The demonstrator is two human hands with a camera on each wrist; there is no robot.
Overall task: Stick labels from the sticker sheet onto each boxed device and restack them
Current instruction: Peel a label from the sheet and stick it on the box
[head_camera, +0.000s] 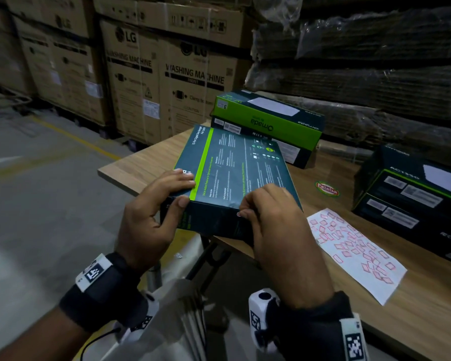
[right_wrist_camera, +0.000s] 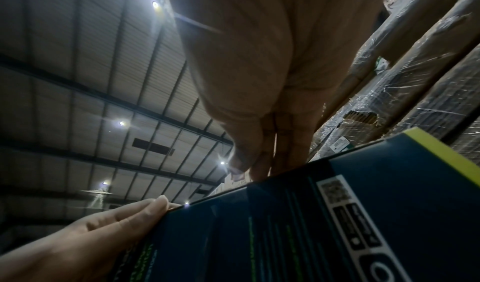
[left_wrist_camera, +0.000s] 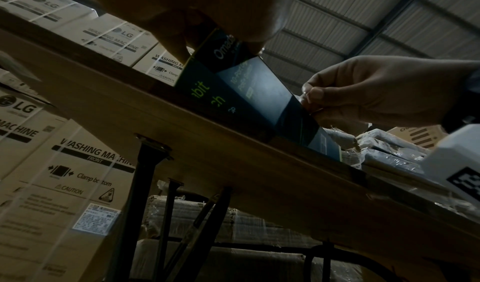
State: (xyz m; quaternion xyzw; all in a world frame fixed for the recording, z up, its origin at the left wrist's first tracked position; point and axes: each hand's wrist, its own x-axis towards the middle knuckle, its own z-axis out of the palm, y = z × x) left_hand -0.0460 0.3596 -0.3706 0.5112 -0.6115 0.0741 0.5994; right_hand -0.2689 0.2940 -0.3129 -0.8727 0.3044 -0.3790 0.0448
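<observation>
Over table edge, both hands grip box [head_camera: 235, 178].

Bare counter [head_camera: 151, 162] lies left of the held box [head_camera: 235, 173]. Behind it a green box stack [head_camera: 268, 126] blocks reach; a dark stack [head_camera: 414, 199] walls the right, beside the sticker sheet [head_camera: 354, 254].

The held box [head_camera: 235, 178] is printed card with a slight sheen — light glances off its dark face. The desk [head_camera: 146, 162] is wood-grain board, matt and smooth, on black metal legs [left_wrist_camera: 145, 194]. The sticker sheet [head_camera: 354, 254] is thin white paper. Behind stand cartons [head_camera: 141, 82] of plain brown corrugated card, dull and strapped, and a stack [head_camera: 362, 61] under crinkled, glossy plastic wrap. The floor [head_camera: 37, 191] is grey concrete — flat, faintly polished.
</observation>
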